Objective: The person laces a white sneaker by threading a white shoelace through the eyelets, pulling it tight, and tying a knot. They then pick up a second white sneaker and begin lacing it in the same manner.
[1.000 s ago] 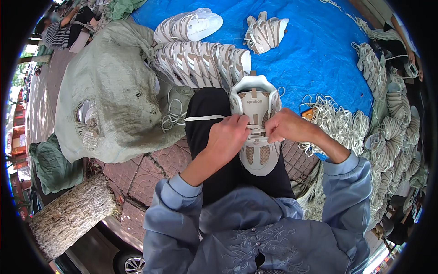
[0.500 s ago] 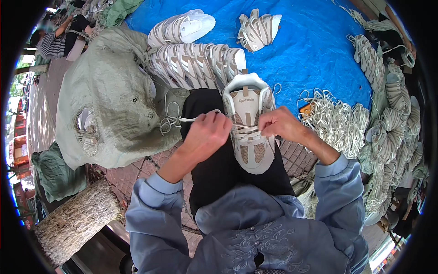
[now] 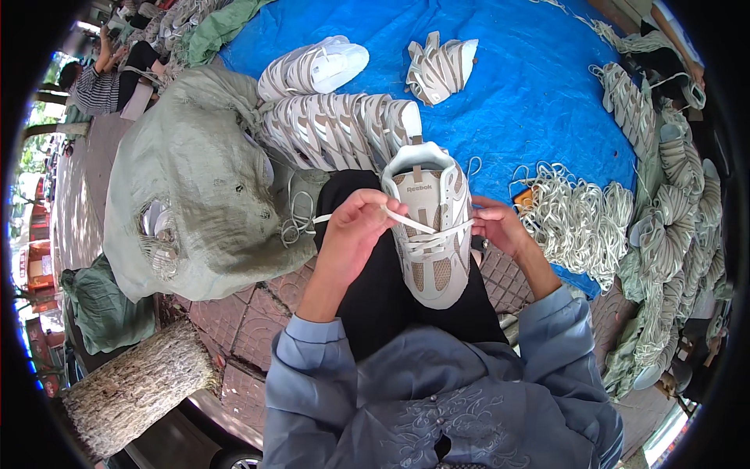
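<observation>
A white and beige sneaker [image 3: 439, 285] rests on my black-trousered lap, toe toward me. White shoelace [image 3: 412, 224] crosses its lower eyelets. To the left of the tongue, my left hand [image 3: 358, 227] pinches one stretch of the lace, drawn taut from the shoe. At the opposite side my right hand [image 3: 502, 225] has its fingers closed on the other stretch, close to the eyelets. Part of the lace trails left from my left hand to a loose coil [image 3: 297, 223] against the sack. The right fingertips are partly hidden behind the shoe's edge.
Nested shoe uppers [image 3: 332, 129] lie beyond the shoe on a blue tarp [image 3: 523, 86]. A laces pile [image 3: 578, 215] sits at right. Left are a bulging sack [image 3: 211, 187] and a log [image 3: 141, 387]. More stacked uppers [image 3: 672, 211] line the far right. Another person [image 3: 101, 86] sits far left.
My left hand has turned palm up and pulled its lace stretch taut to the left. My right hand has moved from the laces to the shoe's right side, drawing lace across.
</observation>
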`<state>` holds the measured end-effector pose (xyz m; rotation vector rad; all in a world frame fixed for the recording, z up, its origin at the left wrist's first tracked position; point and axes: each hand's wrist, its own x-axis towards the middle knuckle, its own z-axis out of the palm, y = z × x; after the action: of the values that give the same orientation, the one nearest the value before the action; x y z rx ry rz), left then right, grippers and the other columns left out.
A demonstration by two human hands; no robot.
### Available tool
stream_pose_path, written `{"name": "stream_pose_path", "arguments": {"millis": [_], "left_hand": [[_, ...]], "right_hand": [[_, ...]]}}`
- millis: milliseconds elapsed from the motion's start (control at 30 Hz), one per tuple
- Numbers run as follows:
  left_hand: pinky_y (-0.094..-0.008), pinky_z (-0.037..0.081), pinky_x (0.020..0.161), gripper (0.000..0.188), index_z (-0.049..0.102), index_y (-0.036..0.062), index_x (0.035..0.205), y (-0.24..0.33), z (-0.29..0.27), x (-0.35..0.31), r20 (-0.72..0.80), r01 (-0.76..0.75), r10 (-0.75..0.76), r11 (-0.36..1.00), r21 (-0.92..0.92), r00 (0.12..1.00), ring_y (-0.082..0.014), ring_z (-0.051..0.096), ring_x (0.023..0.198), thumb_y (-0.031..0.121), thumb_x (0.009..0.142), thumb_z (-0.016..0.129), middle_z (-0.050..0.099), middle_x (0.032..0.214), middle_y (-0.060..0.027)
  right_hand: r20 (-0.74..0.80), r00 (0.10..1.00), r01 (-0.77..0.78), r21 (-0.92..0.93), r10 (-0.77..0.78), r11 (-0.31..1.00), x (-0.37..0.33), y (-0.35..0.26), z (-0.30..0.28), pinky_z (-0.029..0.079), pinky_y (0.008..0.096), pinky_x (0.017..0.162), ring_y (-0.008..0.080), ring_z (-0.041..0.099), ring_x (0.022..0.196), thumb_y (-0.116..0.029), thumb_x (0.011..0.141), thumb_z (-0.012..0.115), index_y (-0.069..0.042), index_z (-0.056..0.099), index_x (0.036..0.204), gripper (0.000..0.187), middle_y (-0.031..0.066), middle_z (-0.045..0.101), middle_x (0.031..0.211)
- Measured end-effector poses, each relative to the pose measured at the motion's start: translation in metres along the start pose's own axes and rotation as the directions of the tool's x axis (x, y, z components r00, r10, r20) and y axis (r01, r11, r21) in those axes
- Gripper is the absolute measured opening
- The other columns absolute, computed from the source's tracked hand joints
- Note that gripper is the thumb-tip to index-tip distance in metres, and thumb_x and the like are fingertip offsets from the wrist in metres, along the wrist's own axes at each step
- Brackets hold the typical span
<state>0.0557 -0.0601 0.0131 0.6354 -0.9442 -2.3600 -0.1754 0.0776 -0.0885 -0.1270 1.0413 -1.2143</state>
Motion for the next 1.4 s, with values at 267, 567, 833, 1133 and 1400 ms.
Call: {"name": "stream_pose_path", "arguments": {"millis": [267,567,833,1133,1400], "left_hand": [[-0.0377,0.042,0.091,0.024,0.048,-0.0054,0.104,0.096,-0.101,-0.028,-0.440,-0.398,0.336,0.916,-0.054,0.833,-0.0225,0.054,0.090,0.003,0.082,0.053,0.055,0.089,-0.0097],[-0.0376,0.043,0.090,0.023,0.050,-0.0083,0.104,0.255,-0.263,-0.138,-0.597,-0.471,0.534,0.838,0.277,0.599,-0.0255,0.055,0.093,0.004,0.084,0.049,0.057,0.096,-0.0155],[-0.0370,0.049,0.081,0.015,0.053,-0.0069,0.089,0.322,-0.362,-0.215,-0.672,-0.371,0.530,0.846,0.383,0.517,-0.0266,0.057,0.088,0.007,0.085,0.050,0.058,0.082,-0.0140],[-0.0347,0.052,0.078,0.013,0.052,-0.0079,0.087,0.366,-0.450,-0.330,-0.794,-0.391,0.583,0.781,0.487,0.175,-0.0276,0.058,0.083,0.005,0.085,0.050,0.055,0.079,-0.0125],[-0.0333,0.051,0.081,0.020,0.046,-0.0147,0.098,0.399,-0.412,-0.362,-0.710,-0.389,0.704,0.655,0.648,0.004,-0.0325,0.055,0.094,0.001,0.086,0.045,0.053,0.097,-0.0193]], "right_hand": [[-0.237,0.885,0.455,0.256,-0.401,0.853,-0.015,-0.027,-0.026,0.046,0.0276,0.071,0.0175,0.058,0.084,-0.004,0.073,0.060,0.000,0.055,0.105,0.033,0.0109,0.060,0.097],[-0.240,0.966,-0.063,-0.567,-0.092,0.821,-0.040,-0.047,-0.011,0.042,0.0245,0.068,0.0125,0.057,0.084,-0.026,0.072,0.063,-0.003,0.048,0.116,0.052,0.0074,0.060,0.096],[-0.237,0.953,0.241,0.222,-0.188,0.945,0.009,0.003,-0.004,0.045,0.0278,0.077,0.0153,0.056,0.084,-0.012,0.076,0.060,-0.003,0.050,0.111,0.037,0.0074,0.059,0.096],[-0.190,0.749,0.662,0.232,-0.635,0.713,-0.069,-0.127,-0.109,0.042,0.0288,0.083,0.0164,0.053,0.091,-0.014,0.084,0.053,-0.002,0.051,0.101,0.021,0.0061,0.055,0.096],[-0.380,0.365,0.861,-0.210,-0.850,0.463,-0.273,-0.339,-0.299,0.039,0.0288,0.089,0.0188,0.050,0.101,-0.006,0.086,0.047,0.006,0.047,0.110,0.026,0.0123,0.053,0.106]]}}
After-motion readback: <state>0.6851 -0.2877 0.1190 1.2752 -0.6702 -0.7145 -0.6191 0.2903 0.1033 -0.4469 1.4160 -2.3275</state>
